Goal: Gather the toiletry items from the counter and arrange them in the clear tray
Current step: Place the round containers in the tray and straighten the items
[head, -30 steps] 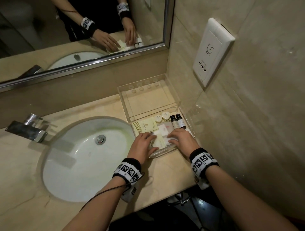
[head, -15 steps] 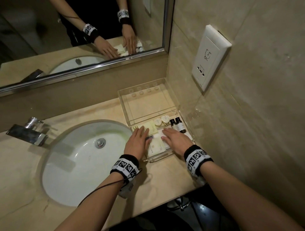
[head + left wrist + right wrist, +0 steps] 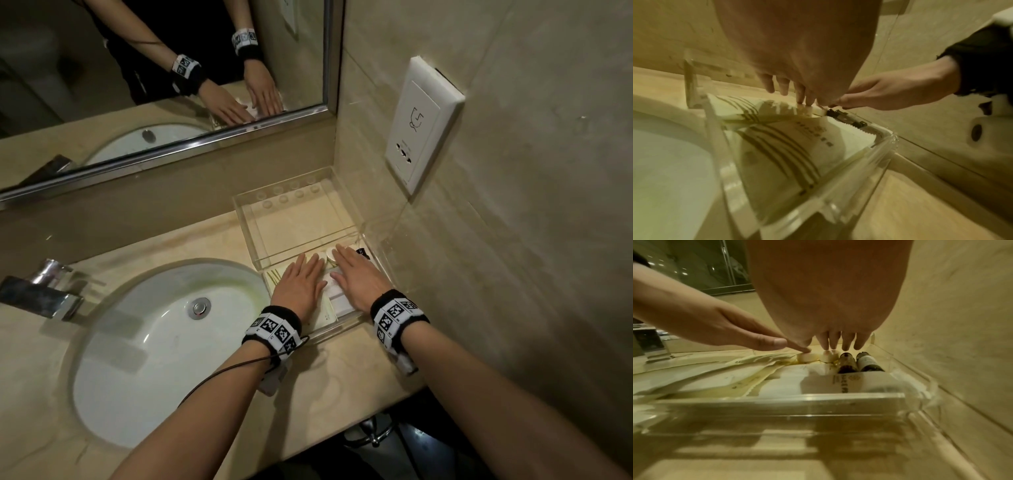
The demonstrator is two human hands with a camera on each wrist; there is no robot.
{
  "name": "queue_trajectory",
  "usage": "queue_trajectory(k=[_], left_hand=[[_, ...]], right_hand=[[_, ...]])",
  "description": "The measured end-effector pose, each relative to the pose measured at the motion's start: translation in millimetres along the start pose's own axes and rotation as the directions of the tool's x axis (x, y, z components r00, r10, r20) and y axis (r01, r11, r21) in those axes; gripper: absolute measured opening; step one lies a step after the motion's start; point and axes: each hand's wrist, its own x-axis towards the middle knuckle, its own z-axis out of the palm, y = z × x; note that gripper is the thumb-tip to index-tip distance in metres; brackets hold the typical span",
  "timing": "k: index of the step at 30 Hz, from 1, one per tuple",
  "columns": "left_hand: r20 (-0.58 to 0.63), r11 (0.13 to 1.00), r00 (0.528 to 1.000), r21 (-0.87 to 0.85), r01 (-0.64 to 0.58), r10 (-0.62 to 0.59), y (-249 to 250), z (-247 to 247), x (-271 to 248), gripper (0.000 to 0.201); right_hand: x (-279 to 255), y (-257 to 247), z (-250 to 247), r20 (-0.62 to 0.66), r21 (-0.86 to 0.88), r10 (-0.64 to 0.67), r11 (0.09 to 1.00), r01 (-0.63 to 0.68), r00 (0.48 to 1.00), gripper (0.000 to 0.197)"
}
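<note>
A clear tray (image 3: 339, 325) sits on the counter between the sink and the right wall. In it lie pale packets with gold stripes (image 3: 777, 146), two round white pieces (image 3: 806, 357) and two small dark bottles (image 3: 847, 364). My left hand (image 3: 303, 274) lies flat over the packets, fingers straight, one fingertip touching the left round piece. My right hand (image 3: 352, 270) is spread flat beside it over the bottles and a white packet (image 3: 838, 381); its fingertips (image 3: 838, 340) hang just above the second round piece (image 3: 830, 356). Neither hand holds anything.
A second clear tray part (image 3: 298, 219) with nothing in it stands directly behind, against the mirror wall. The white sink basin (image 3: 164, 342) and chrome faucet (image 3: 41, 291) are to the left. A wall socket (image 3: 421, 123) hangs on the right wall. The counter edge (image 3: 342, 411) runs close under my wrists.
Both hands have slid away from me across the tray, from its near edge toward the round pieces and bottles, and their fingers have flattened out.
</note>
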Motion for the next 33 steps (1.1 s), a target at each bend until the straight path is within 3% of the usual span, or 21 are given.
queue_trajectory(k=[4, 7, 13, 21, 29, 33], left_hand=[[-0.108, 0.992, 0.989, -0.058, -0.108, 0.101, 16, -1, -3, 0.053], [-0.111, 0.978, 0.979, -0.100, -0.181, 0.170, 39, 4, -4, 0.051], [0.009, 0.988, 0.990, -0.061, -0.142, 0.143, 56, 16, 1, 0.051], [0.043, 0.991, 0.991, -0.062, -0.122, 0.125, 55, 13, -1, 0.052], [0.001, 0.986, 0.990, -0.088, -0.139, 0.140, 50, 12, -1, 0.051], [-0.121, 0.978, 0.985, -0.151, -0.141, 0.123, 44, 1, -11, 0.050]], right_hand=[[-26, -4, 2, -0.189, 0.076, 0.179, 0.983, -0.168, 0.966, 0.054], [-49, -5, 15, -0.209, 0.004, 0.241, 0.969, -0.245, 0.948, 0.060], [-61, 3, 23, -0.197, 0.007, 0.249, 0.968, -0.253, 0.948, 0.055], [-60, 2, 19, -0.165, -0.016, 0.235, 0.970, -0.241, 0.958, 0.071], [-58, 1, 17, -0.158, 0.073, 0.265, 0.964, -0.256, 0.951, 0.055], [-63, 2, 16, -0.147, 0.163, 0.260, 0.958, -0.236, 0.954, 0.055]])
